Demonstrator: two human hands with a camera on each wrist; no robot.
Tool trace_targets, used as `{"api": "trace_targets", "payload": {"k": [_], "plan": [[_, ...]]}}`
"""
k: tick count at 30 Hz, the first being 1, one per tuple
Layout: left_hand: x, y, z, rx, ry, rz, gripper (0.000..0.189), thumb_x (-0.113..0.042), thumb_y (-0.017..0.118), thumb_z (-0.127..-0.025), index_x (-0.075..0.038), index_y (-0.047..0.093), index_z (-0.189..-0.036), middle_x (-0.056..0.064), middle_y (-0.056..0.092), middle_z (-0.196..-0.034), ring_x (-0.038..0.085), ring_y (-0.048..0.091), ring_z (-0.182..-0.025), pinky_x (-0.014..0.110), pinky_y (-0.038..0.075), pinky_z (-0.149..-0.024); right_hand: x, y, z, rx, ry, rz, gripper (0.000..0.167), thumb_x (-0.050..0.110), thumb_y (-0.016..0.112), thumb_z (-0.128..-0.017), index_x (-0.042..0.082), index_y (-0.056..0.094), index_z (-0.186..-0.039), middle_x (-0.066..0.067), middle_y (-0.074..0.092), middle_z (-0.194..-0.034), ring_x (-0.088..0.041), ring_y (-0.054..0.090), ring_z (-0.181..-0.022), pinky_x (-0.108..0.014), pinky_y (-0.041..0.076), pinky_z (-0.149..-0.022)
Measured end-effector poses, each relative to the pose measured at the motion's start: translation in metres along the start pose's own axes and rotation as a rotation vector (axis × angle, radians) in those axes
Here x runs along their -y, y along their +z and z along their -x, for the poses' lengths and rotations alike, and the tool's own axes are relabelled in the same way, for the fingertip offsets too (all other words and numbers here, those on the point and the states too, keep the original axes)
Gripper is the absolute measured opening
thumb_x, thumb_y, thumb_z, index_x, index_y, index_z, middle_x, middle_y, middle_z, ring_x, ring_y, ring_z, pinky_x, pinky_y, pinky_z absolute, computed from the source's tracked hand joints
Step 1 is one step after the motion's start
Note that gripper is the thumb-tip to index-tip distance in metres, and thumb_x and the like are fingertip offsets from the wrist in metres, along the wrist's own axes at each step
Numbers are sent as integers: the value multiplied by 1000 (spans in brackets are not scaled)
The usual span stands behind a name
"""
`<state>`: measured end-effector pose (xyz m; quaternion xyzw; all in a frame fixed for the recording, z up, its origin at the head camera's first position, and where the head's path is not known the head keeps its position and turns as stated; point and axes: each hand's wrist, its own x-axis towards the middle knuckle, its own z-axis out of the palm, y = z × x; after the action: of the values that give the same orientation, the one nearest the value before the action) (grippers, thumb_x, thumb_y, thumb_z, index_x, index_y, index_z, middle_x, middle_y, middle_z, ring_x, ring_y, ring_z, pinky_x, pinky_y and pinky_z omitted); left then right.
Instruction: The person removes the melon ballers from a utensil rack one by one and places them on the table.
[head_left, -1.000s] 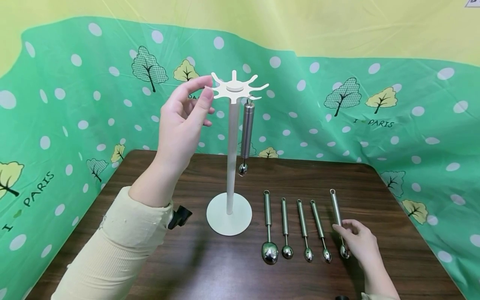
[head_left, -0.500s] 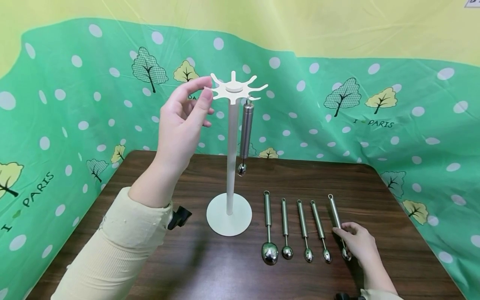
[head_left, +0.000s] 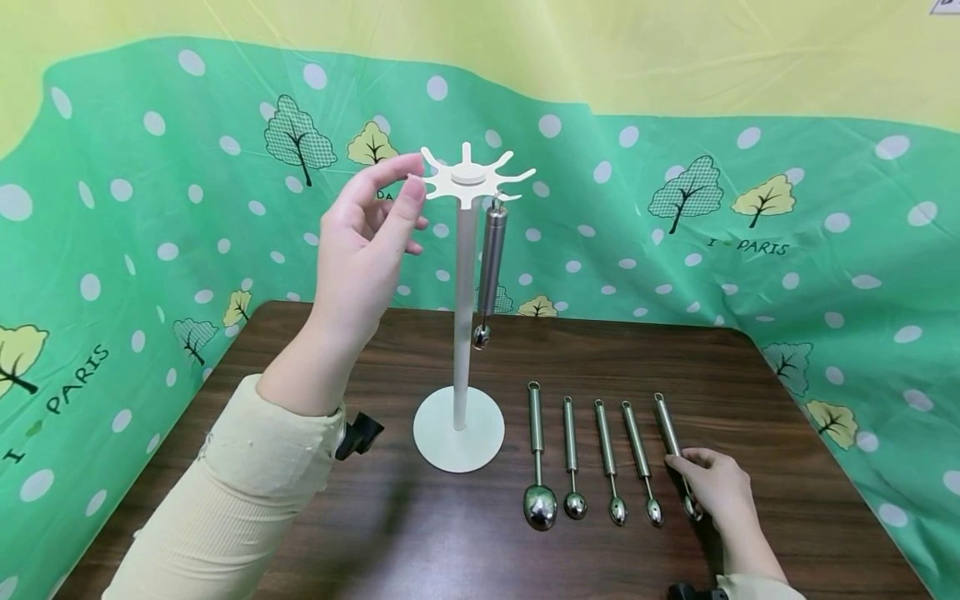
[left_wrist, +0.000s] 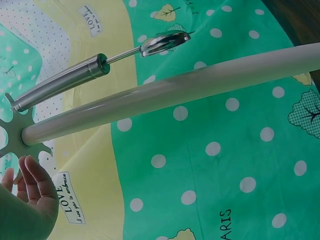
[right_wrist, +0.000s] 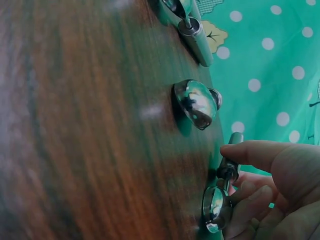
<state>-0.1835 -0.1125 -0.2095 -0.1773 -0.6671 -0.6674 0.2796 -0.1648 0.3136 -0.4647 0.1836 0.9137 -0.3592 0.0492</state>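
Observation:
My left hand (head_left: 363,229) is raised to the top of a white hanging rack (head_left: 462,317), its thumb and index finger pinching a prong on the left side. One steel melon baller (head_left: 492,262) hangs by its end loop from a prong on the rack's right; its scoop end points down, and the left wrist view shows its handle (left_wrist: 65,84) beside the post. Low at the right, my right hand (head_left: 720,487) pinches the rightmost melon baller (head_left: 667,425) between thumb and fingers, close over the table. Its small scoop (right_wrist: 215,205) shows beside the fingers in the right wrist view.
Left of the right hand, several steel scoops lie in a row, handles away from me: a large oval one (head_left: 539,507) and smaller ones such as this round-ended scoop (head_left: 570,437). The dark wooden table (head_left: 360,517) ends at a green dotted curtain (head_left: 600,250).
My right hand has drawn the rightmost melon baller slightly toward me and left at its handle end. The hanging one sways a little left. My left hand stays at the rack.

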Motion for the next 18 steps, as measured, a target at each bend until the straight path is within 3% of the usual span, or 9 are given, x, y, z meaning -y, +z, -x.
{"api": "trace_targets", "payload": {"k": [8, 13, 18], "plan": [[0, 0, 0, 0, 4, -4, 31, -20, 59, -100, -8, 62, -129, -1, 63, -119, 18, 59, -82, 26, 52, -68, 2, 0, -3, -33, -5, 50, 51, 37, 63, -92, -5, 61, -121, 3, 55, -53, -15, 55, -47, -31, 41, -52], [-1, 0, 0, 0, 0, -2, 32, -20, 59, -100, -8, 62, -129, 5, 63, -121, 18, 59, -82, 26, 52, -68, 3, 0, -4, -45, -10, 74, 49, 37, 64, -91, -5, 63, -117, 1, 56, -59, -16, 54, -52, -31, 40, -54], [-1, 1, 1, 0, 6, 10, 31, -19, 59, -100, -7, 62, -129, 1, 63, -121, 18, 59, -81, 25, 52, -67, 4, 1, -4, -44, 0, 64, 47, 36, 65, -90, -4, 64, -115, 1, 56, -59, -16, 55, -52, -31, 41, -53]]}}
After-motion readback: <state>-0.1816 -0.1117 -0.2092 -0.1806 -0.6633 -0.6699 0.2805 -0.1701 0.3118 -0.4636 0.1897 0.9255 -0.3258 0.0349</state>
